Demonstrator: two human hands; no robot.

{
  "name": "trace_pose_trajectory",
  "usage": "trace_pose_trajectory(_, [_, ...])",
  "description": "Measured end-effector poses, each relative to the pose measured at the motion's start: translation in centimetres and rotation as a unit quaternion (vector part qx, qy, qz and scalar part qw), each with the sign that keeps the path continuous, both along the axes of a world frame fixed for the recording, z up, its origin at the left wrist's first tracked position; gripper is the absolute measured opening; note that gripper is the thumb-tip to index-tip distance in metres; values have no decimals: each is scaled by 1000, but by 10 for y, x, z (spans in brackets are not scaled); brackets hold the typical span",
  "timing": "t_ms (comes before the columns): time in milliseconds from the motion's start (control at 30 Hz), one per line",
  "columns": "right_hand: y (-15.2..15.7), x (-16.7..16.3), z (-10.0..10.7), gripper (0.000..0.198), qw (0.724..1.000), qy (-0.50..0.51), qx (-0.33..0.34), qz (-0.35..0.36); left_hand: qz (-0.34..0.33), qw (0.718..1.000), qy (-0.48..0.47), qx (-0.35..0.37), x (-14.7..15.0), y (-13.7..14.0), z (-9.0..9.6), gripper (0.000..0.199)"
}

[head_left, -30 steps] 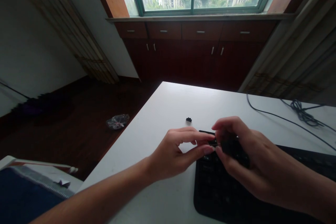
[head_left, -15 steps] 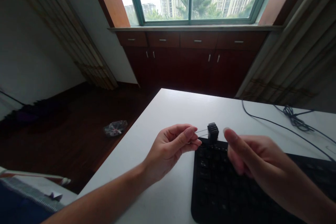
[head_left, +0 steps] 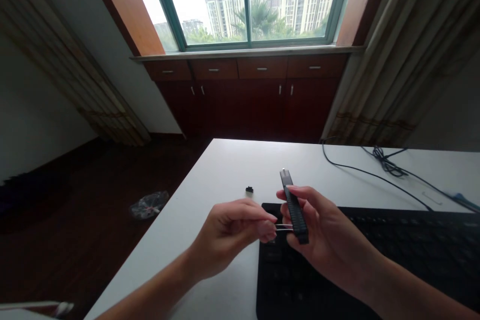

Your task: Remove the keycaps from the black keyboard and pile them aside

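My right hand [head_left: 318, 220] grips a slim black ribbed tool [head_left: 294, 205], tilted upright over the keyboard's upper left corner, with a pale metallic piece at its top end. Two thin wires [head_left: 284, 227] stretch from the tool's lower part to my left hand [head_left: 232, 227]. My left fingers are pinched around the far ends of these wires, which they hide. The tool looks like a wire keycap puller. A small black piece [head_left: 249, 190], perhaps a keycap, lies on the white table behind my left hand. Beneath both hands rests the black keyboard [head_left: 375, 260].
Black cables [head_left: 390, 165] run across the right back of the white table [head_left: 225, 165], beside a thin bent wire [head_left: 431, 197]. A clear plastic bag [head_left: 149, 205] is on the dark floor left of the table. Wooden cabinets [head_left: 240, 105] stand under the window.
My right hand has closed around the black tool, which now stands lengthwise in view. Earlier that hand was apart from it. The small black piece on the table has come into view.
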State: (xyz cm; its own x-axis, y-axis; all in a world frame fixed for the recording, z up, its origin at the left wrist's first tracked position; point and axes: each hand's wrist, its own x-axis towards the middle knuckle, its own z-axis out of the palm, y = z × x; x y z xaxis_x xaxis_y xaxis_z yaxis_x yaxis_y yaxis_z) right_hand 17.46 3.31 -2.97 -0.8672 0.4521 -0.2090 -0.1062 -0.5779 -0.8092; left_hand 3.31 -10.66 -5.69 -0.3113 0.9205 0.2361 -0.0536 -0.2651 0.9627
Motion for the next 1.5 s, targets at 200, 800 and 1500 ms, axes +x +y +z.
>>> trace_pose_trajectory(200, [19,-10,9,28,982,33,-153,-109,55,980,189,1,0,18,13,18])
trace_pose_trajectory(800, [8,-25,-18,42,990,139,12,-8,110,935,335,-33,-5,11,-11,20])
trace_pose_trajectory(1500, [-19,-46,-36,55,993,81,87,-18,57,973,225,10,30,8,-16,104])
